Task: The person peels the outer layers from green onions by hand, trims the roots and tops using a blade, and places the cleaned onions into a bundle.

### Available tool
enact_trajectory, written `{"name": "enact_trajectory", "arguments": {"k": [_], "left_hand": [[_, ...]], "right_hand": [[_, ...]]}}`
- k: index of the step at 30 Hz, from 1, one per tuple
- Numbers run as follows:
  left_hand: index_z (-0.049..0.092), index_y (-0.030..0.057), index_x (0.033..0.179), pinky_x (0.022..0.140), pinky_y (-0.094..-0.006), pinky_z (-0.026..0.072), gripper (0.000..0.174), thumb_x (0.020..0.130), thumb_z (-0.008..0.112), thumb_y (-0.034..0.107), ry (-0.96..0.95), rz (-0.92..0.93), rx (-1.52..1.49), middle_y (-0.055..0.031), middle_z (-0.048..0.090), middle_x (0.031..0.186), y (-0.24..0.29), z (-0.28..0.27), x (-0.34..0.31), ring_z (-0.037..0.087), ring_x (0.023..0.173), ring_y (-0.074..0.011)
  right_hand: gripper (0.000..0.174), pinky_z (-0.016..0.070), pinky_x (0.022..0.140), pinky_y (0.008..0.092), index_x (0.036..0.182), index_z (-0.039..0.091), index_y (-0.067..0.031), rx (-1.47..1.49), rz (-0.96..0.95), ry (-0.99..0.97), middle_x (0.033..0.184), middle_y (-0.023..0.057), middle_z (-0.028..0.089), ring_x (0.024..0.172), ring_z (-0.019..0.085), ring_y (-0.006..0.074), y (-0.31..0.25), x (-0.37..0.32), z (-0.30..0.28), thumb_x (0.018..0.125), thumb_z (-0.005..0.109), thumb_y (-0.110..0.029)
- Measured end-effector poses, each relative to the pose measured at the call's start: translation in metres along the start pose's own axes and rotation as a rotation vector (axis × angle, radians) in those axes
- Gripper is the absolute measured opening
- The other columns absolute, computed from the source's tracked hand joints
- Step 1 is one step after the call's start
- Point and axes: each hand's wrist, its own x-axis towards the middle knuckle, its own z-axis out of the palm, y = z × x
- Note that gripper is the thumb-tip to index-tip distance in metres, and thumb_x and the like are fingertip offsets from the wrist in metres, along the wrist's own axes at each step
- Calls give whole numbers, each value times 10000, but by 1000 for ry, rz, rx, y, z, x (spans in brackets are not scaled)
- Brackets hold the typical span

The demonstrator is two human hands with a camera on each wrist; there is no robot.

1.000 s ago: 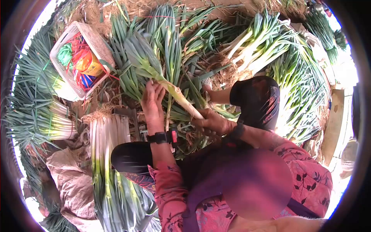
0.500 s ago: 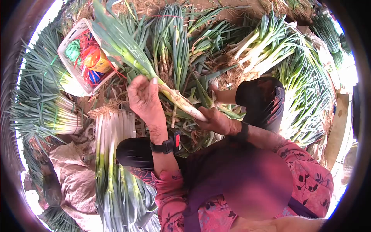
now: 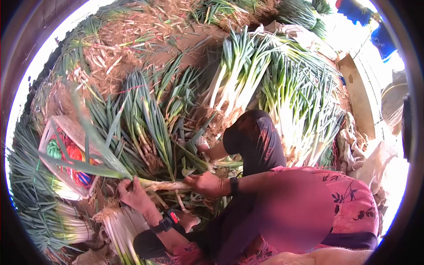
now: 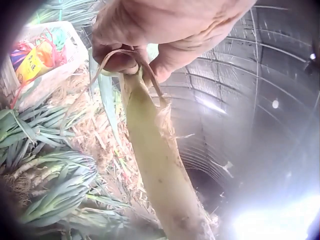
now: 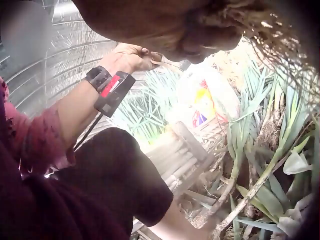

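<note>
A single leek [image 3: 165, 185] is stretched between the two hands, its long green leaves fanning out to the upper left over the basket. The right hand [image 3: 206, 183] grips the pale root end. At the neck, where the leaves begin, the fingers of the left hand [image 3: 134, 196] are curled and pinching. Close up in the left wrist view, a thin dry strip of outer skin [image 4: 146, 64] loops over those fingers and runs down onto the leek shaft. Roots show as a pale tangle beside the right hand [image 5: 165, 27] in the right wrist view.
A white plastic basket [image 3: 70, 123] with colourful ties stands at the left. Trimmed leeks [image 3: 121, 232] lie by the person's knee, with bundled leeks [image 3: 73, 223] farther left. Loose leeks [image 3: 148, 110] lie ahead, and a large pile [image 3: 298, 101] is at the right.
The leek has swung down from a slant to nearly level, its leaves now over the basket. The left hand has moved down and left. The head view has shifted, showing more ground ahead.
</note>
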Motion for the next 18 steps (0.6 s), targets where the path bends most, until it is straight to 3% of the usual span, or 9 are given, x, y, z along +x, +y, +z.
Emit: {"name": "enact_trajectory", "arguments": {"k": [4, 7, 8, 10, 11, 13, 14, 15, 18], "left_hand": [[500, -22, 840, 669, -278, 492, 184, 799, 679, -34, 27, -67, -283, -58, 512, 804, -20, 2, -4, 529, 749, -154], [522, -11, 844, 659, -288, 490, 173, 791, 687, -11, -95, -136, 41, -62, 534, 817, -6, -7, -4, 533, 723, -158], [558, 4, 840, 639, -310, 483, 159, 775, 703, 19, -131, 71, 168, -58, 568, 818, -30, -7, -5, 540, 705, -156], [621, -12, 886, 698, -314, 468, 216, 739, 735, 98, -322, -231, -50, -55, 624, 816, 57, 7, -24, 549, 733, -139], [633, -26, 909, 735, -301, 459, 252, 747, 726, 143, -461, -415, -162, -64, 634, 836, 76, 12, -40, 555, 762, -136], [653, -34, 903, 741, -282, 453, 217, 804, 684, 156, -676, -357, -125, -57, 646, 842, 75, 25, -85, 563, 785, -123], [656, -29, 908, 728, -271, 454, 190, 834, 657, 146, -914, -438, -317, -51, 651, 843, 91, 19, -94, 567, 790, -114], [658, -24, 912, 715, -259, 455, 169, 864, 630, 136, -1151, -502, -530, -46, 655, 844, 106, 15, -92, 571, 795, -105], [657, 4, 975, 695, -237, 479, 150, 865, 605, 92, -751, -540, -479, -26, 654, 857, 91, -7, -63, 589, 705, -98]], "right_hand": [[387, 463, 637, 288, 1177, 499, 5, 1311, 414, -669, 856, 19, 554, 756, 526, 116, -18, 25, -15, 886, 576, -238], [365, 461, 700, 304, 1194, 514, -4, 1100, 486, -642, 857, 18, 554, 808, 526, 124, -43, 28, -52, 882, 585, -179], [317, 436, 739, 300, 1197, 523, -7, 972, 184, -431, 920, 2, 546, 830, 496, 103, -21, 12, -24, 897, 567, -97], [290, 398, 748, 287, 1213, 502, -27, 1746, 162, -361, 1028, -13, 509, 850, 434, 64, 56, -13, 115, 928, 534, -69], [122, 411, 595, 296, 984, 622, -67, 1646, 295, -389, 779, -7, 529, 690, 481, 102, 61, 0, 126, 870, 607, -106], [376, 470, 873, 315, 1220, 520, -28, 1023, -225, -177, 1052, 75, 616, 995, 563, 146, 33, 3, 31, 869, 625, -111], [628, 435, 944, 318, 1344, 402, -2, 1545, 197, -216, 1173, 105, 560, 1103, 523, 164, 44, -15, 45, 815, 702, -160], [743, 404, 984, 304, 1385, 345, 9, 1031, 243, -377, 1247, 123, 506, 1164, 488, 178, 37, 6, 32, 786, 732, -202], [502, 455, 866, 308, 1237, 456, 24, 995, -105, -56, 1066, 135, 574, 1029, 562, 188, 26, 11, 35, 822, 656, -177]]}}
